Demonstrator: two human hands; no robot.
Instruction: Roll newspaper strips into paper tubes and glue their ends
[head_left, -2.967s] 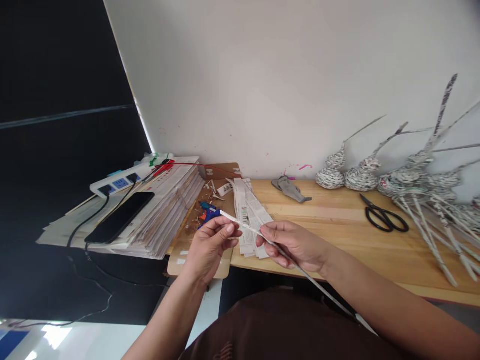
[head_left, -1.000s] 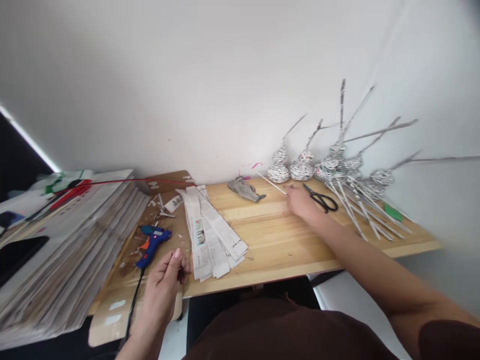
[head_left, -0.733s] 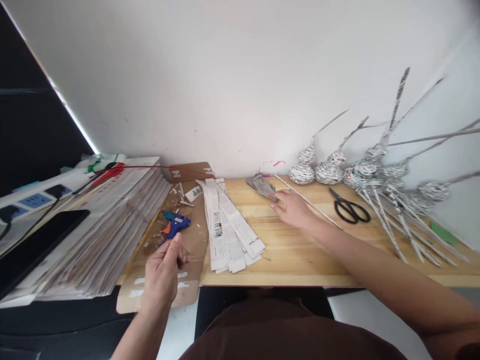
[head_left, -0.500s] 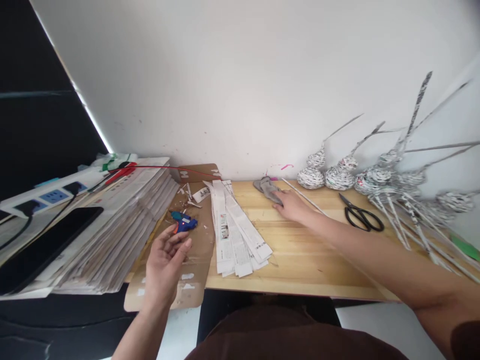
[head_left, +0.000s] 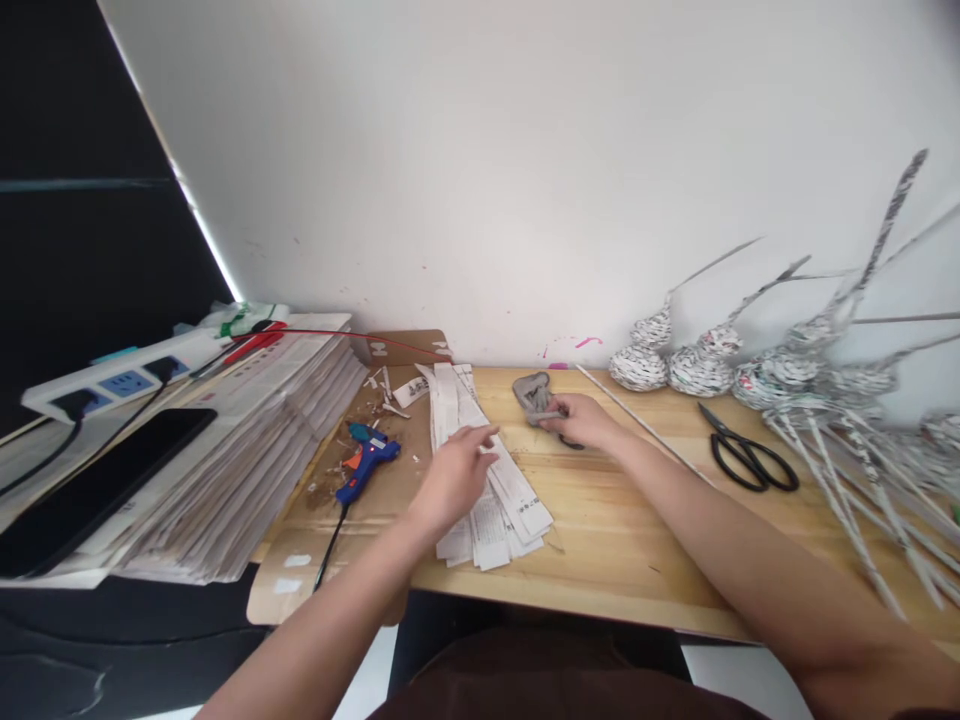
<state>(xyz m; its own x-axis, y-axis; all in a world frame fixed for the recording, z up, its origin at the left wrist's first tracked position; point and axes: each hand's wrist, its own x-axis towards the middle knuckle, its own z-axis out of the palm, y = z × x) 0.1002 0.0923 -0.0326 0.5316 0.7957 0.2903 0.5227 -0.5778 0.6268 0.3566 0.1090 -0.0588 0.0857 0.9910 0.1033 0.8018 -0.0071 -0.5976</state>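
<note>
Grey cloth (head_left: 531, 393), limp and bunched, seen on the pale wooden bench (head_left: 622, 545), beyond and to the left of the right hand (head_left: 583, 422); long axis slanted from far left to near right. Its near-right end is pinched between thumb and fingers, that hand mostly closed. The left hand (head_left: 455, 478) lies farther off, on the cloth's near-left side: half open, fingers loosely spread, nothing seen held. It is posed over flat newsprint strips (head_left: 491, 535), fanned and overlapping; contact cannot be told. To the right of the cloth, a thin, straight pale rod (head_left: 611, 396) is partly hidden by the right forearm. Farther right: black-looped scissors (head_left: 722, 431) and gourd-shaped, coil-ridged paper forms (head_left: 636, 369).
</note>
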